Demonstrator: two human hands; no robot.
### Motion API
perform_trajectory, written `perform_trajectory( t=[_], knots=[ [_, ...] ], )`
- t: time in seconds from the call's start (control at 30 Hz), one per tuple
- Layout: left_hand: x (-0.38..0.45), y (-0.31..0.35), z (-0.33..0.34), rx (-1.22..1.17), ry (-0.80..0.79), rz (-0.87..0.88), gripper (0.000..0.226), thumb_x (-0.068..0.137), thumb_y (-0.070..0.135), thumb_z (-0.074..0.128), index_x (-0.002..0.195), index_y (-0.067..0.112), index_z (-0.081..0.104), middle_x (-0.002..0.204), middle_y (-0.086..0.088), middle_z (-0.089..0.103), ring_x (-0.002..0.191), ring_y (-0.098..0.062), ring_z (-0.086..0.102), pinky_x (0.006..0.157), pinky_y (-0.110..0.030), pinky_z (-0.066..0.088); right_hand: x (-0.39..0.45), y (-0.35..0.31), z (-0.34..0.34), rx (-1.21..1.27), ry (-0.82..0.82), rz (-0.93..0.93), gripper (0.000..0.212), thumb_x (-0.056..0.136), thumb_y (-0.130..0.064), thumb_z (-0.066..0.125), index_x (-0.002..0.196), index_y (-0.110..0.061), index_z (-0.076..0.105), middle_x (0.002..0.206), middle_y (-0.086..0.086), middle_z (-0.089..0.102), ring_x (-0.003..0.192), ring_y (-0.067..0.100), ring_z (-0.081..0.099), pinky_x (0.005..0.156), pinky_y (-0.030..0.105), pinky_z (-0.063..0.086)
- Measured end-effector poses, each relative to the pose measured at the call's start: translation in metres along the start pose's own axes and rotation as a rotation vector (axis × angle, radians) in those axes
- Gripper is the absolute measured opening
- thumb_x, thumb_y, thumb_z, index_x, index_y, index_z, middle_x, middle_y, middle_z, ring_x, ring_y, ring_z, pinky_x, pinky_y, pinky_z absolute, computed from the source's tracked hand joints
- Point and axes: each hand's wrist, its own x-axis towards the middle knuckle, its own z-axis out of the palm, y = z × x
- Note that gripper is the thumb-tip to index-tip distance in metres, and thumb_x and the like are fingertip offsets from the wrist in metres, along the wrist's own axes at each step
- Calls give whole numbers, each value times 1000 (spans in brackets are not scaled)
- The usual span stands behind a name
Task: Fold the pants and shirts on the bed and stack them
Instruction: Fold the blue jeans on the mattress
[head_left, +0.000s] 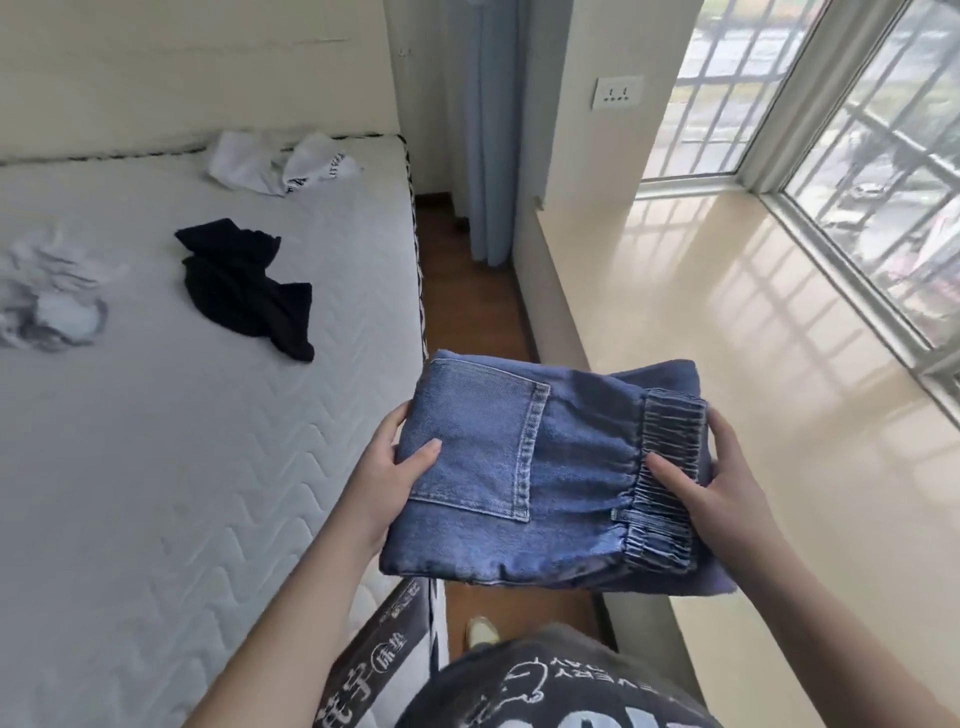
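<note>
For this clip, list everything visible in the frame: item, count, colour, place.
jeans: 1, blue, folded, held over the bed's corner
black garment: 1, black, crumpled, on the bed
white garments: cannot tell how many, white, far corner of the bed
pale garment: 1, white and grey, bed's left edge
bed: 1, white mattress, left
curtain: 1, light blue, corner
wall socket: 1, white, beside the window
window ledge: 1, cream, right
left hand: grips the jeans' left edge
right hand: grips the waistband side

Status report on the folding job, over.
Left hand and right hand grip folded jeans, held off the bed's edge. Black garment and white clothes lie unfolded on mattress. Nothing blocking.
</note>
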Motion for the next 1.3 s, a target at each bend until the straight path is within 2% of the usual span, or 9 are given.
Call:
perform_trajectory(
  t=[0.17, 0.4, 0.5, 0.67, 0.8, 0.9, 1.0, 1.17, 1.3],
  knots=[
    [43, 19, -33, 24, 44, 22, 54, 91, 11, 69, 133, 39, 51, 112, -1, 73, 101, -22, 71, 86, -37, 57, 52, -21, 43, -5, -52, -14, 77, 81, -38, 77, 140, -52, 31, 130, -6, 61, 111, 19, 65, 97, 52, 51],
    [85, 22, -76, 25, 180, 46, 42, 96, 23, 63, 132, 42, 52, 124, -4, 68, 113, -24, 66, 101, -49, 50, 120, -45, 98, 7, -165, -37, 75, 82, -30, 78, 140, -49, 34, 121, -8, 66, 100, 10, 69, 90, 48, 56],
    [105, 20, -90, 16, 237, 39, 39, 96, 26, 63, 128, 46, 53, 123, -2, 68, 114, -22, 65, 101, -48, 50, 155, -51, 121, 15, -222, -33, 75, 83, -27, 77, 141, -47, 34, 119, -7, 68, 97, 10, 71, 86, 46, 59],
    [156, 15, -114, -22, 326, -4, 44, 95, 24, 64, 133, 43, 51, 119, 4, 71, 110, -17, 68, 93, -38, 53, 229, -57, 164, -9, -331, -45, 73, 82, -32, 78, 138, -49, 35, 124, -10, 64, 104, 9, 67, 91, 44, 56],
    [199, 19, -124, -38, 415, -47, 47, 96, 18, 62, 138, 35, 48, 123, 4, 69, 110, -12, 67, 94, -33, 52, 294, -62, 196, -23, -438, 14, 84, 79, -41, 79, 142, -50, 24, 130, -15, 58, 110, 7, 63, 97, 43, 53],
    [229, 24, -131, -43, 473, -95, 48, 96, 17, 64, 136, 36, 48, 125, 3, 68, 112, -14, 66, 94, -33, 52, 340, -68, 218, -13, -521, 61, 81, 76, -44, 80, 137, -58, 28, 119, -26, 62, 104, -3, 64, 92, 34, 53],
    [249, 30, -144, -38, 528, -113, 44, 94, 17, 66, 128, 43, 52, 119, 7, 71, 108, -12, 68, 84, -24, 55, 374, -74, 245, -28, -605, 49, 72, 79, -41, 79, 130, -62, 33, 114, -33, 61, 102, -10, 62, 86, 24, 50],
    [258, 21, -175, -3, 609, -139, 52, 91, 22, 68, 138, 37, 49, 126, 9, 67, 117, -17, 63, 104, -45, 47, 400, -75, 301, -48, -716, 83, 77, 83, -32, 77, 142, -47, 28, 125, -21, 60, 111, -1, 60, 94, 29, 49],
    [256, -3, -207, 47, 687, -193, 54, 94, 16, 65, 141, 34, 46, 126, 13, 66, 116, -10, 63, 105, -40, 46, 399, -56, 347, -57, -778, 210, 75, 81, -28, 79, 133, -53, 30, 123, -18, 59, 110, -1, 59, 92, 28, 50]
  ],
)
